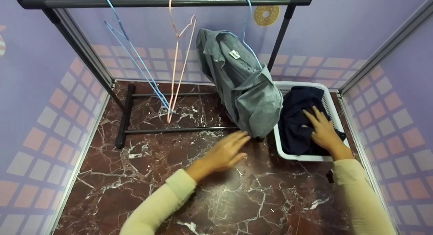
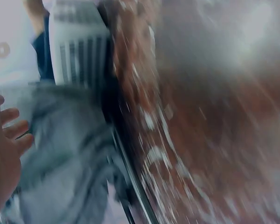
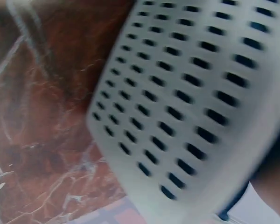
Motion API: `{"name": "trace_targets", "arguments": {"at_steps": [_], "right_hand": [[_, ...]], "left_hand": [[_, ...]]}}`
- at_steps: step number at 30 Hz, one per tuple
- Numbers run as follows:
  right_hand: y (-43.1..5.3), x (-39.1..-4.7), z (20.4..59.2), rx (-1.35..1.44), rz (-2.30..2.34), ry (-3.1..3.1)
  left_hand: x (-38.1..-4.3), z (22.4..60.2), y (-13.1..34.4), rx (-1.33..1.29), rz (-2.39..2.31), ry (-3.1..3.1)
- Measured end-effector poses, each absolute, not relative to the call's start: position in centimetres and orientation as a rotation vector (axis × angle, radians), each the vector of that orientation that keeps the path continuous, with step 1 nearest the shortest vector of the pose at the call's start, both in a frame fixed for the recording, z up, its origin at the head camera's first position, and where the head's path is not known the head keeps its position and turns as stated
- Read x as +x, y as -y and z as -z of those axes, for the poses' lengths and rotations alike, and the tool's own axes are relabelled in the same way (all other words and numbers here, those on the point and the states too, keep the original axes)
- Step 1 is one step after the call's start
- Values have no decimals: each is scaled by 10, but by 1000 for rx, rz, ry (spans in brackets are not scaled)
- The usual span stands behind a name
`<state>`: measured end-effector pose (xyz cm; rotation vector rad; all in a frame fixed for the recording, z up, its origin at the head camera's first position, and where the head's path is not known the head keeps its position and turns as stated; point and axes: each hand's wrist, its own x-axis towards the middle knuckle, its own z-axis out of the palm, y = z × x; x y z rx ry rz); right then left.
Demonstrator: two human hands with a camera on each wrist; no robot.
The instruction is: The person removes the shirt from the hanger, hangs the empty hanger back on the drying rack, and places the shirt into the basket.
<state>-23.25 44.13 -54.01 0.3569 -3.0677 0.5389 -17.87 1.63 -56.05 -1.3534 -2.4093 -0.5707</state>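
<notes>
My right hand [image 1: 325,133] rests on a dark navy garment [image 1: 296,126], fingers spread, inside a white plastic basket [image 1: 304,158]. The right wrist view is mostly filled by the basket's slotted wall [image 3: 130,182]. Over the floor, my left hand [image 1: 225,153] is held out with its fingers extended and nothing in it. Its fingertips come close to the lower end of a grey-green collared shirt [image 1: 260,109]. That shirt hangs from a blue hanger [image 1: 249,47]. In the blurred left wrist view, the left hand [image 2: 9,149] overlaps the shirt [image 2: 65,149].
A dark metal clothes rack [image 1: 142,3] spans the back. On its left hang a bare blue hanger [image 1: 135,55] and a bare pink hanger [image 1: 176,65]. Its lower bar [image 1: 182,129] runs near the marbled floor [image 1: 236,201]. Patterned walls [image 1: 389,133] enclose three sides.
</notes>
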Motion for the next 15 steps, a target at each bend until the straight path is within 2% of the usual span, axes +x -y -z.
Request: {"name": "trace_targets", "arguments": {"at_steps": [5, 9, 15], "right_hand": [[-431, -220, 519, 367, -617, 2849], [-414, -213, 511, 560, -473, 2758], [-390, -213, 532, 792, -130, 2904]], "left_hand": [[-181, 566, 26, -1210, 548, 2533], [-185, 572, 49, -1116, 527, 2614], [-199, 580, 66, -997, 514, 2684]]}}
